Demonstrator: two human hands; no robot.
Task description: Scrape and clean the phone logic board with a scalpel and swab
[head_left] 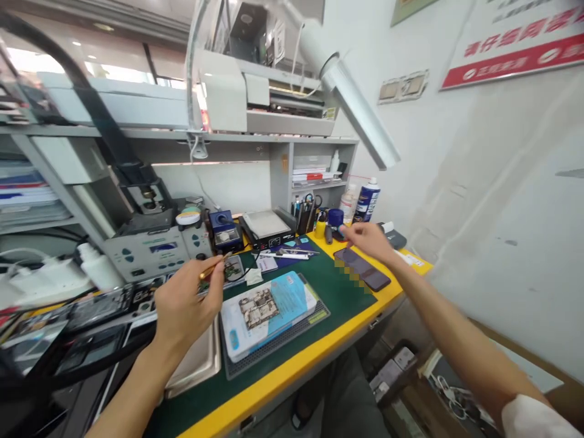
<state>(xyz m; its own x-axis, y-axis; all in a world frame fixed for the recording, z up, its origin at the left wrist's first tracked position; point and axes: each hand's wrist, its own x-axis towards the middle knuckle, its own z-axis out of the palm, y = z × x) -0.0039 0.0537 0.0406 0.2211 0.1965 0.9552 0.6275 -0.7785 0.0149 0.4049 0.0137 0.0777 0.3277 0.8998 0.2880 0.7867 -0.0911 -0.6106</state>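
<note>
My left hand [187, 301] is closed around a slim gold-coloured tool [211, 268], its thin tip pointing up and to the right. I cannot tell its exact kind. Below and to the right of that hand, a circuit board [258, 308] lies on a blue-and-white box [292, 298], which rests on a dark grid mat [314, 316]. At the back right, my right hand [368, 240] has its fingers pinched together beside a blue round container [336, 217]. Whatever is at those fingertips is too small to name. A dark phone [365, 271] lies just below my right hand.
A green work mat [337, 304] covers the yellow-edged bench [283, 395]. Along the back stand a soldering station [159, 252], a flat heating plate [267, 224], a pen holder [305, 216] and a spray can [366, 201]. A lamp arm [360, 115] hangs above; phone parts crowd the left.
</note>
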